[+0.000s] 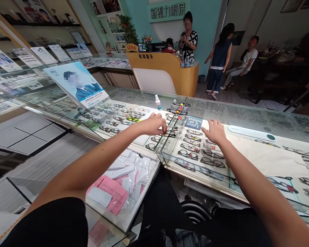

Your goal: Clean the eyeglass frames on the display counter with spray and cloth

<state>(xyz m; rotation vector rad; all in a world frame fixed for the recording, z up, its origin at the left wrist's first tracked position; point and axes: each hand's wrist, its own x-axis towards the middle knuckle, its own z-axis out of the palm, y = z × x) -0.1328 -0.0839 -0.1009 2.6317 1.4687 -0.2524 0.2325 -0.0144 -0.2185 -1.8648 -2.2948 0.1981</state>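
My left hand (pixel 154 125) is over the glass counter, fingers curled down and pinched at a pair of dark-framed eyeglasses (pixel 171 133). The fingertips partly hide that frame. Further back, two or three more eyeglasses with orange-red tags (pixel 177 112) lie in a column on the glass top. Behind my left hand a small white spray bottle (pixel 158 103) stands upright. My right hand (pixel 214 131) lies on the glass to the right, fingers spread, holding nothing. Beside it is a dark blue card (pixel 193 123) with white lettering.
Rows of eyeglasses (pixel 188 155) fill the glass display counter (pixel 257 115). A tilted poster (pixel 77 85) stands at left. Below, papers and pink slips (pixel 112 193) lie in a case. A white cloth (pixel 262 156) is at right. Several people are around the cashier desk (pixel 167 68).
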